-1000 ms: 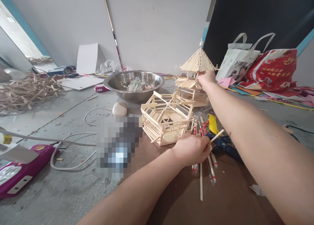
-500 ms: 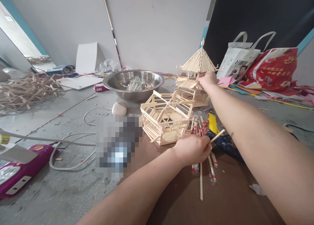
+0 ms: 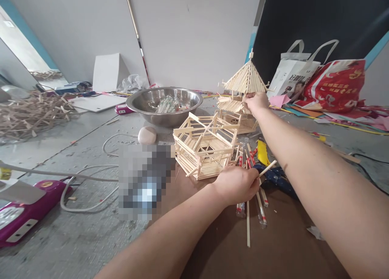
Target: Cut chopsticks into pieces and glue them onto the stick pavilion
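Observation:
My left hand (image 3: pixel 237 184) is closed around a thin wooden chopstick (image 3: pixel 268 168), whose free end points up to the right. Further back, my right hand (image 3: pixel 257 102) pinches the edge of the lower roof of a pagoda model (image 3: pixel 245 78) built from wooden sticks. It has a pointed roof over a second, smaller roof. In front of the pagoda stands an open-topped, many-sided stick frame (image 3: pixel 206 149) with railings and a slatted floor. Wrapped chopsticks (image 3: pixel 261 208) with red marks lie beneath my left hand, beside one bare chopstick (image 3: pixel 248 228).
A steel basin (image 3: pixel 164 106) holding a clear plastic bundle stands behind the frame. A dark blue tool (image 3: pixel 281 179) and a yellow strip (image 3: pixel 263 152) lie right. Left are a purple power strip (image 3: pixel 36 208), cables and a stick pile (image 3: pixel 33 112). A red bag (image 3: pixel 337 86) stands back right.
Both hands keep nearly the same place and grip. The whole view has shifted very slightly; the pagoda and the frame stand as before.

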### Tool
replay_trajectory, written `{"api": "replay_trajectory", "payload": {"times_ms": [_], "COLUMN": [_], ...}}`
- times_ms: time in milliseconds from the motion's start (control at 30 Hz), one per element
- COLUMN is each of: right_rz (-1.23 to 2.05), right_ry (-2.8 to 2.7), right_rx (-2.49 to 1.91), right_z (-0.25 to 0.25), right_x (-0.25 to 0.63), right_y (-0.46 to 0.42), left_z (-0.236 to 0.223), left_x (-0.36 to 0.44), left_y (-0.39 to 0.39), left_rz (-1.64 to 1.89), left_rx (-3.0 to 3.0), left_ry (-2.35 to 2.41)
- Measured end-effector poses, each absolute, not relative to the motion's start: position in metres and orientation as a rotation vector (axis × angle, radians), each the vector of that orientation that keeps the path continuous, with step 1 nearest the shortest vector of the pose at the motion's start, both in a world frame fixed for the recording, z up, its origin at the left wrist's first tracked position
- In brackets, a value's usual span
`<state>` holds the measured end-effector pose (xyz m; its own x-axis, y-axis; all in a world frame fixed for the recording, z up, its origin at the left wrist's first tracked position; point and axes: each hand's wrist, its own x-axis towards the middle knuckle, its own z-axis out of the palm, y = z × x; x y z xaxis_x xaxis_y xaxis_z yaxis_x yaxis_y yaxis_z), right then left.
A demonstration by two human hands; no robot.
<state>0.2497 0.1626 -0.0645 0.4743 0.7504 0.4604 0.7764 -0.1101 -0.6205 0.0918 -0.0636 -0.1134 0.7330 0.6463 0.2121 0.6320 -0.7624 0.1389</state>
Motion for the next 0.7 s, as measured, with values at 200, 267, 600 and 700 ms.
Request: {"api": "replay_trajectory", "payload": {"times_ms": [200,267,600,700], "right_rz": [-0.028,-0.017,-0.014,-0.023], "right_ry": [-1.306,-1.313,-1.373,-1.371], "right_rx": [-1.879,-1.891,-1.99,-1.992], "right_z": [-0.065,-0.065,-0.053,-0.052], "right_x": [0.251,0.251,0.241,0.241], "right_y": [0.165,0.165,0.16,0.162], "left_z": [-0.113,-0.113,-0.114,-0.113], "left_x": [0.092,0.092,0.091,0.091], "left_y": [-0.064,-0.064,-0.064,-0.063], "left_rz": [0.39,0.39,0.388,0.38], "left_rx": [2.867,2.865,2.851,2.836], "left_ry": [1.067,1.071,1.067,1.075]}}
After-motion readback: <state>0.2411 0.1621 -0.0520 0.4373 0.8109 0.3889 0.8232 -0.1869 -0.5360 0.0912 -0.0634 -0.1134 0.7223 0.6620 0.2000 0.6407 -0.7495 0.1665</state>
